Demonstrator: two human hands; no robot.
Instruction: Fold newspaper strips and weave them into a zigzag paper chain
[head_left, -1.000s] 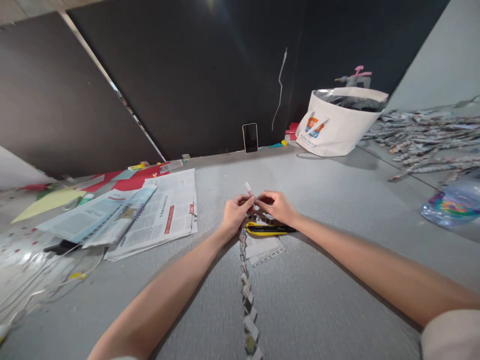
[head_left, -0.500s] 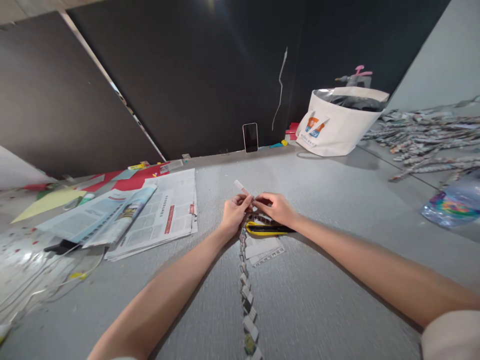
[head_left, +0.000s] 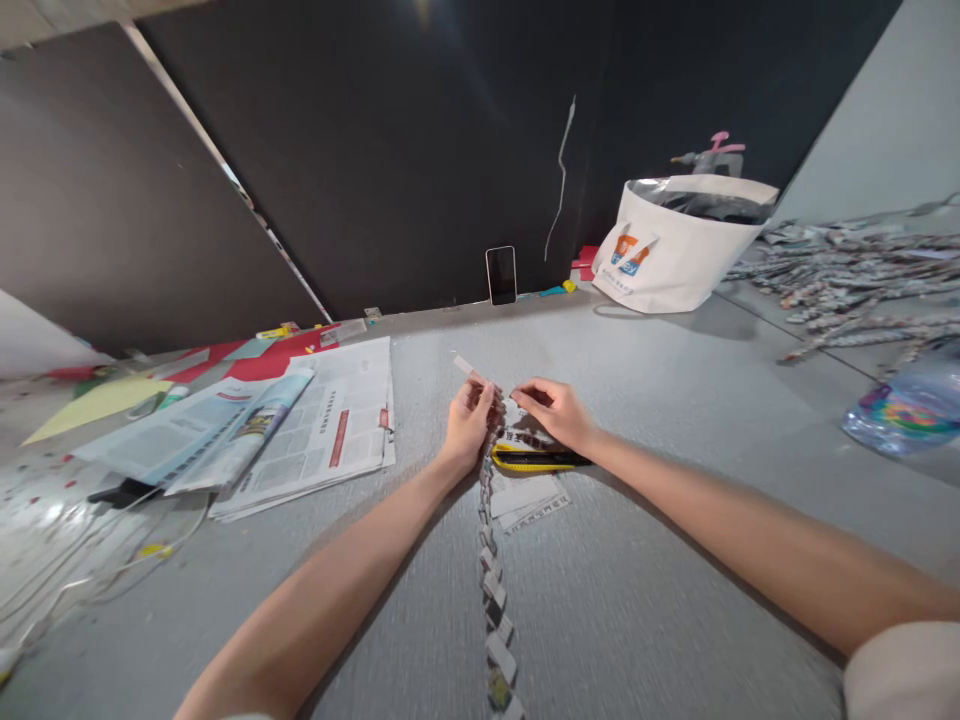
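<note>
My left hand (head_left: 466,428) is closed round the far end of a zigzag chain of folded newspaper (head_left: 493,580), which runs down the table toward me. A pale paper strip (head_left: 464,366) sticks out beyond those fingers, up and to the left. Just right of the chain's end, a small gap away, my right hand (head_left: 561,414) has its thumb and fingertips pinched together; whatever they hold, if anything, is too small to tell. Below the right hand lies a yellow and black utility knife (head_left: 534,459). Printed paper pieces (head_left: 534,500) lie around the knife.
Newspapers (head_left: 360,410) are stacked at left, near cables (head_left: 82,580). A phone (head_left: 501,275) leans on the dark wall. A white bag (head_left: 679,250) stands back right, with many folded paper chains (head_left: 862,265) and a clear plastic bag (head_left: 911,405) further right.
My right hand has come away from the chain's end, leaving a gap between the hands. The pale strip in my left hand has shifted slightly left.
</note>
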